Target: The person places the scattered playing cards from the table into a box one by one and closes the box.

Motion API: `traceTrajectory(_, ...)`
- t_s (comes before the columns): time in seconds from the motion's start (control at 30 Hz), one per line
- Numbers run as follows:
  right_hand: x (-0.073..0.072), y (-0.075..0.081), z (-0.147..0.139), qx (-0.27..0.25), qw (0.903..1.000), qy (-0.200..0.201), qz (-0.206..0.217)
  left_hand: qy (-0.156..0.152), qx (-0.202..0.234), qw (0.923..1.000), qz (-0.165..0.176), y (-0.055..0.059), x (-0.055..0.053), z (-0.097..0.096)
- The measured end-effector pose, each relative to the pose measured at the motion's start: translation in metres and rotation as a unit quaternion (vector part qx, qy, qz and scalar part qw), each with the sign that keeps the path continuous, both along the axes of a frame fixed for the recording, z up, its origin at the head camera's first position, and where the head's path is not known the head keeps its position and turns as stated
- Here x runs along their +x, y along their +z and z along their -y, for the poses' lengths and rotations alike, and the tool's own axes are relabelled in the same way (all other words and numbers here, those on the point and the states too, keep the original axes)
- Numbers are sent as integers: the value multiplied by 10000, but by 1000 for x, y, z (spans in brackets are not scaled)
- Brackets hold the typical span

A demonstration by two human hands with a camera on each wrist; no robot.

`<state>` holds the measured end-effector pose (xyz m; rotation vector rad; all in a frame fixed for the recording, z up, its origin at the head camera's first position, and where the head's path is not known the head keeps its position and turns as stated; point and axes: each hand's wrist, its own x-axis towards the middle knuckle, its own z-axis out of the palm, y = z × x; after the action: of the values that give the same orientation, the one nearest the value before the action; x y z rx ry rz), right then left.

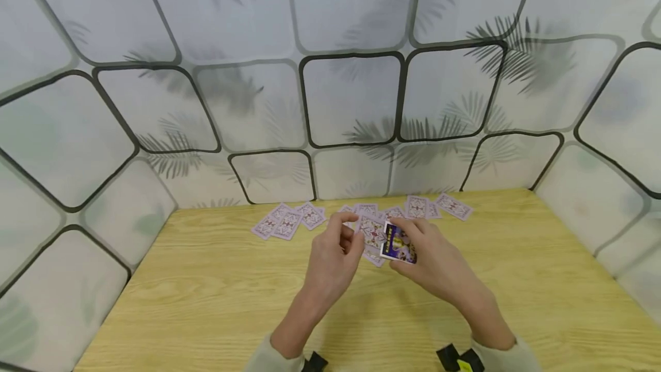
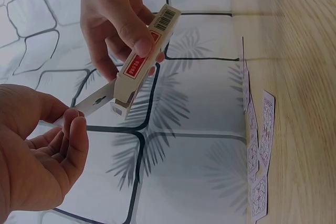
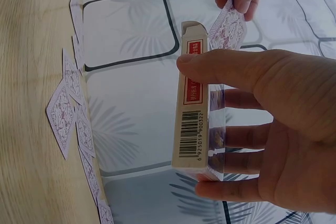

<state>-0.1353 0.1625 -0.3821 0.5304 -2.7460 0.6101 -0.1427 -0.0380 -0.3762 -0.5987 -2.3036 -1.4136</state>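
My right hand (image 1: 436, 263) grips a small playing-card box (image 1: 399, 244) with a dark purple picture on its face, above the table. In the right wrist view, the thumb lies along the box's narrow side (image 3: 190, 135), which carries a barcode and a red label. The flap end is open and points toward my left hand (image 1: 330, 263). Thumb and fingers of the left hand pinch a playing card (image 3: 231, 27) with a patterned back by its edge. In the left wrist view that card (image 2: 94, 99) reaches to the open end of the box.
Patterned cards lie scattered along the back of the wooden table (image 1: 206, 280): a left cluster (image 1: 287, 224), others behind the hands, and a card (image 1: 454, 206) at the right. A patterned cloth wall (image 1: 351, 102) rises behind and along both sides.
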Motion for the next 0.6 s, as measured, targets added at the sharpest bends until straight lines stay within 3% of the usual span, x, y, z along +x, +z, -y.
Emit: traceTrajectory(0.6, 0, -1, -3, 16, 10000, 31, 16, 33, -26, 10000, -72, -2, 0, -2)
